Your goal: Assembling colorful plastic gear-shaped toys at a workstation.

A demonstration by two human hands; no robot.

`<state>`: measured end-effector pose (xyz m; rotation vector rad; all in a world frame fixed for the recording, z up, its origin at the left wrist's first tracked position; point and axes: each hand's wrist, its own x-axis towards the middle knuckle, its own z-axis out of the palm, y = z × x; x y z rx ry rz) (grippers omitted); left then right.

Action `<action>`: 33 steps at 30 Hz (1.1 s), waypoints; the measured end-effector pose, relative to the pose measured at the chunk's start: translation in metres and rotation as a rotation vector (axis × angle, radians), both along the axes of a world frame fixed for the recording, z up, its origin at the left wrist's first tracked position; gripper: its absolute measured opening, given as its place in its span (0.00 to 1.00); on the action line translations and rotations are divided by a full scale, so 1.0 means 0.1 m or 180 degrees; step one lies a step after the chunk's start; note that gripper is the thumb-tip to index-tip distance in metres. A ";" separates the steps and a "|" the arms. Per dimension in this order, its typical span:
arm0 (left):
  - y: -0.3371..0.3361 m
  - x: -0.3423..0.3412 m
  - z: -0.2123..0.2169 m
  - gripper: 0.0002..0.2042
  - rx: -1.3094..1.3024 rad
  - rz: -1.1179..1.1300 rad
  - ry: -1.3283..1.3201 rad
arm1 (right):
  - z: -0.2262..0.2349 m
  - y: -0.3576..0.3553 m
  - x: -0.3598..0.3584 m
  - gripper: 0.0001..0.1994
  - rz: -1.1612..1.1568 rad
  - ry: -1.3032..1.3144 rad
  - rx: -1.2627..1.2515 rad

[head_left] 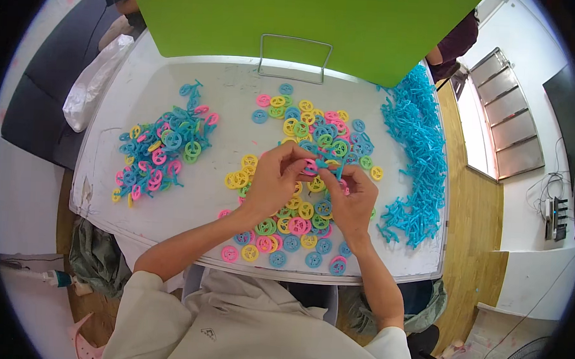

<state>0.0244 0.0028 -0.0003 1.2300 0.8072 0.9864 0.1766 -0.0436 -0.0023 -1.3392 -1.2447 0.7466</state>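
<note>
Both hands, left hand [276, 177] and right hand [351, 198], are pinching a pink wheel [310, 167] and a blue stick [334, 169] in closed fingertips; the parts are looking light, stiff and best gripped by the rim.

A: Which packages are recorded?

B: One crumpled white plastic bag [94, 81] is listed, lying at the far left edge of the white table [195, 79], partly draped over its rim.

A: Are labels, signs or screens noted?

B: One dark flat rectangular panel [569, 121] is seen on the right wall; whether it is a screen cannot be told. Labels and signs: none made out.
</note>
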 end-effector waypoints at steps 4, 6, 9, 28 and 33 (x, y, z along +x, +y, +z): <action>0.03 0.01 0.11 0.07 -0.0092 -0.0199 -0.0036 | -0.01 0.02 0.06 0.08 -0.0030 0.0182 -0.0101; 0.06 -0.04 0.13 0.09 -0.0397 -0.0069 -0.0300 | 0.01 0.04 0.10 0.08 0.0373 -0.0356 0.0302; 0.23 -0.26 0.11 0.10 -0.0703 0.0387 -0.0868 | 0.06 0.11 0.33 0.08 0.0052 -0.1142 0.0672; 0.45 -0.44 0.04 0.12 0.2459 0.0552 0.2872 | -0.12 0.16 1.35 0.12 -0.1493 -0.2356 -0.1009; 0.42 -0.36 -0.10 0.11 0.2667 0.0395 0.2868 | 0.17 0.17 0.75 0.08 -0.1036 -0.1634 0.0168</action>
